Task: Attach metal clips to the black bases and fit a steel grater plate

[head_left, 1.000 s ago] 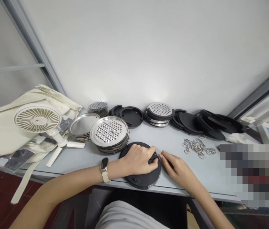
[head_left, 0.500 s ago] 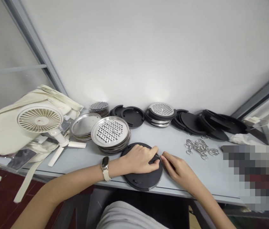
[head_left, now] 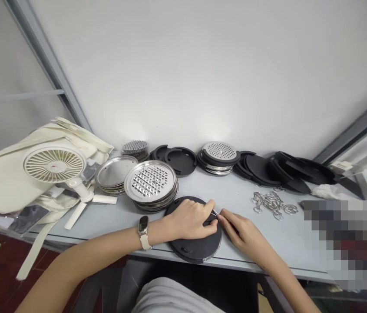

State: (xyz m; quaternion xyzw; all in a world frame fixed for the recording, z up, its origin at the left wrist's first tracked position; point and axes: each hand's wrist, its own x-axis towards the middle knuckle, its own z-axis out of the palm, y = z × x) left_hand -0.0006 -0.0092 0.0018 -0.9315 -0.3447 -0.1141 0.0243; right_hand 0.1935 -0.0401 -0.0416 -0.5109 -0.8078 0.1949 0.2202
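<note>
A black round plate [head_left: 199,248] with a metal rim showing at its lower edge lies flat near the table's front edge. My left hand [head_left: 191,219] lies across it, fingers curled, with thumb and forefinger at its right side. My right hand [head_left: 238,228] is closed in a pinch on a thin metal wire piece [head_left: 215,212], which reaches toward the left forefinger. The hands hide part of the wire and of the plate's right edge. Several bent wire pieces [head_left: 272,203] lie loose in a pile to the right.
Stacked grater discs [head_left: 150,181] and plain metal discs [head_left: 117,171] stand on the left. Black round holders [head_left: 181,161] and a stack topped by a perforated disc [head_left: 221,151] line the wall. A white fan [head_left: 54,165] and cream bag [head_left: 4,174] occupy the far left.
The wire between my fingers shows a little more than before, and my right fingers have shifted very slightly. The plate and left hand stay nearly in place.
</note>
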